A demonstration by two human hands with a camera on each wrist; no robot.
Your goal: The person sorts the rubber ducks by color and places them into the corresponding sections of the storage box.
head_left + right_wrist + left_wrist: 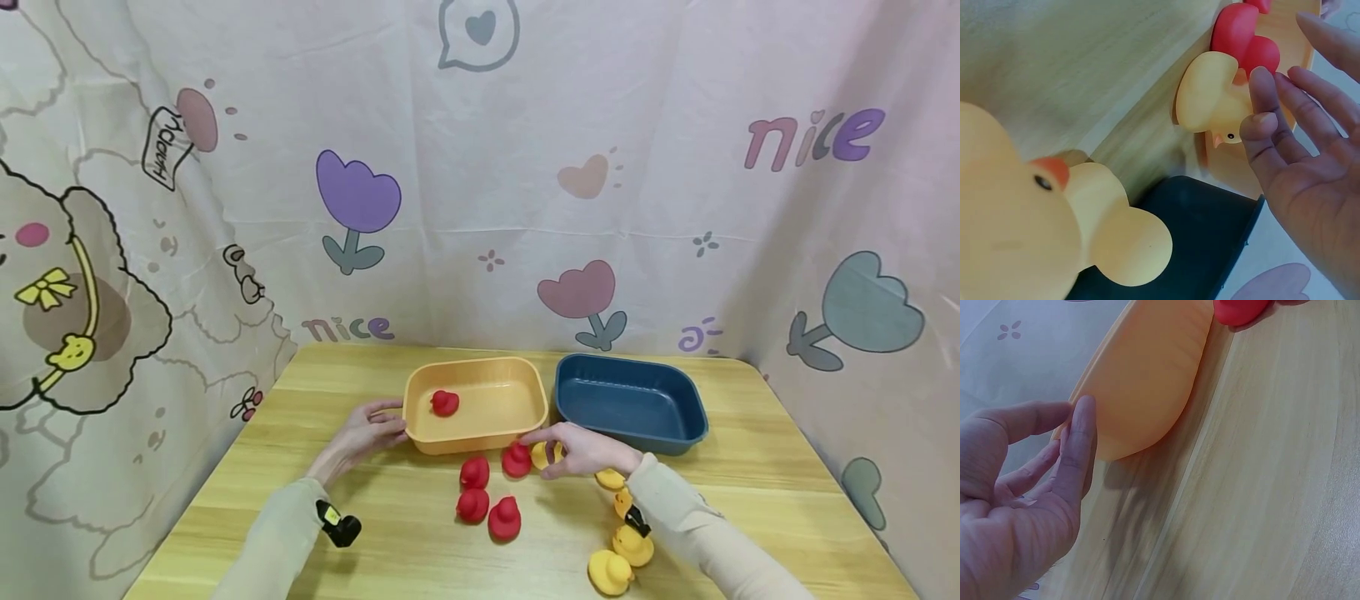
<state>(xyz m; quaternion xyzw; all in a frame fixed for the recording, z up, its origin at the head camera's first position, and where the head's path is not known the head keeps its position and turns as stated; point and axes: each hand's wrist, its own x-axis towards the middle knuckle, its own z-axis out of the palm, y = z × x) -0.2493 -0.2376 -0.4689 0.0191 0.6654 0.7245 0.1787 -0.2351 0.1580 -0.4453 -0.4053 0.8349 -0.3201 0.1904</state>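
At its left end, my left hand [367, 432] pinches the edge of the yellow tub [476, 442], fingertips against the outer wall. One red toy duck [446, 404] sits inside that tub. Over the front right corner of the tub, my right hand [588, 450] reaches leftward with fingers spread and holds nothing. Its fingertips are close to another red duck [516, 462] on the table; whether they touch it is unclear. A yellow duck [1207, 94] sits beside that red one, partly covered by the right hand in the head view.
Beside the yellow tub stands a dark blue tub [630, 400]. Several more red ducks [505, 519] lie in front of the yellow tub. Several yellow ducks [611, 572] trail along the right forearm, some partly hidden by it. A printed cloth [480, 208] hangs behind the wooden table [420, 550].
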